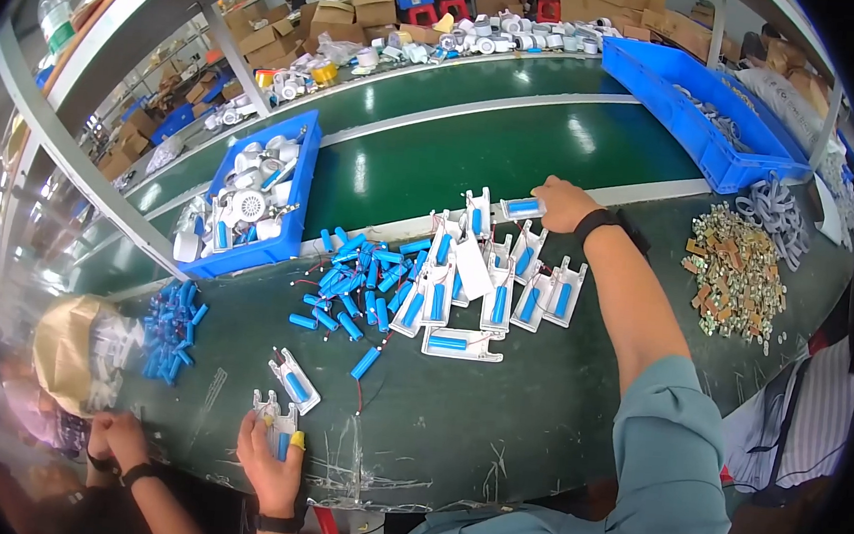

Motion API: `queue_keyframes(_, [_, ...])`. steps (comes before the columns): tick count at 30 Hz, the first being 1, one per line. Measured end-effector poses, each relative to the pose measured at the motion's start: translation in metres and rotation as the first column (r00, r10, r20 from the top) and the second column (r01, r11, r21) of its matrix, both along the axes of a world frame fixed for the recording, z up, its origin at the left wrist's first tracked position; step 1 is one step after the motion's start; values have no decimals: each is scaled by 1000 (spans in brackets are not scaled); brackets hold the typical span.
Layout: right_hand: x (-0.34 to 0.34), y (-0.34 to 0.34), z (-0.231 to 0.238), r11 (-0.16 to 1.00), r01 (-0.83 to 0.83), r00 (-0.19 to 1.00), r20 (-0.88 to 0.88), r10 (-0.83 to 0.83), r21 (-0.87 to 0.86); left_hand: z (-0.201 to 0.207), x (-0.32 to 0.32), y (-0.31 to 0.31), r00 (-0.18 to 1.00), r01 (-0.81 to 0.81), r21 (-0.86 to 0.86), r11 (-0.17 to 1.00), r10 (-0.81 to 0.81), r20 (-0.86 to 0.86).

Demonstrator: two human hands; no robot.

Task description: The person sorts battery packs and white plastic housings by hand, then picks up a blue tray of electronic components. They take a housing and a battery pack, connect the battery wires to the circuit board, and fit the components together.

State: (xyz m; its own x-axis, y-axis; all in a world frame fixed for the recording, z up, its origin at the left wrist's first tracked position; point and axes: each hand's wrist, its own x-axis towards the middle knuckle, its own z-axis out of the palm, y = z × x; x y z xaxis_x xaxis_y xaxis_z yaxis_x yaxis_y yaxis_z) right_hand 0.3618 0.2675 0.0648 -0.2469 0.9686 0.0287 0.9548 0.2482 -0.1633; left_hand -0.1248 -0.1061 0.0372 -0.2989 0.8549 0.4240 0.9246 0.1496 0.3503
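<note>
My right hand [564, 206] reaches to the far side of the bench. Its fingers are closed on the end of a small white plastic housing [505, 209] with a blue cylindrical battery inside. Beside it lies a cluster of similar white housings [463, 344], most holding a blue battery and thin wires. Near the front edge, my left hand [271, 466], a yellow cover on one fingertip, is wrapped round another white housing [270, 413] with a blue battery. Just beyond that hand rests one more housing [304, 396]. A single wired blue battery [365, 363] lies to its right.
Loose blue batteries [346, 279] lie left of the housings, with another heap [171, 332] farther left. Blue crates [297, 192] [725, 175] stand at far left and far right. Small circuit boards [737, 276] are piled right. A co-worker's hands [117, 440] are at lower left.
</note>
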Motion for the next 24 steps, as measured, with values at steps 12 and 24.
queue_keyframes(12, [81, -70, 23, 988, -150, 972, -180, 152, 24, -1, 0, 3, 1000, 14, -14, 1000, -14, -23])
queue_keyframes(24, [81, -168, 66, 937, -300, 861, -372, 346, 177, -4, -6, 0, 998, 57, 63, 996, -58, 20])
